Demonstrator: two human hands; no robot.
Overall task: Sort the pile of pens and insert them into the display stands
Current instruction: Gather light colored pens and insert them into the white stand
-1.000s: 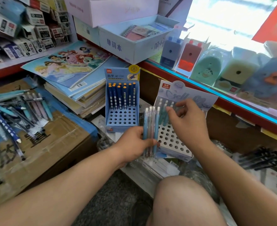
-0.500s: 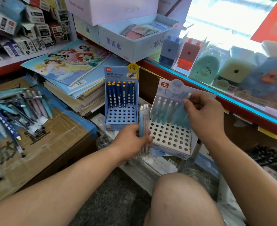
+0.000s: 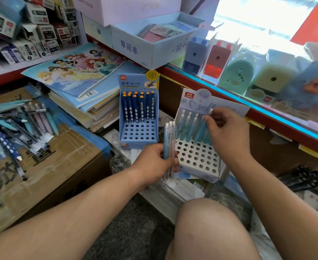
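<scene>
My left hand grips a small bunch of pale blue and pink pens, held upright just left of the white display stand. My right hand pinches the white top of a teal pen that leans among several pastel pens standing in the stand's back rows. A blue display stand to the left holds several dark blue dotted pens with orange caps in its back rows. A loose pile of pens lies on the cardboard box at the left.
A stack of notebooks lies behind the box. Shelves of small cartons rise at the upper left. A glass counter with sharpeners runs along the right. Black pens lie at the lower right. My knee is below the stands.
My right hand drew a pen from the bunch in my left hand and carried it to the white stand's back rows. The left hand's bunch has shifted slightly left of the stand.
</scene>
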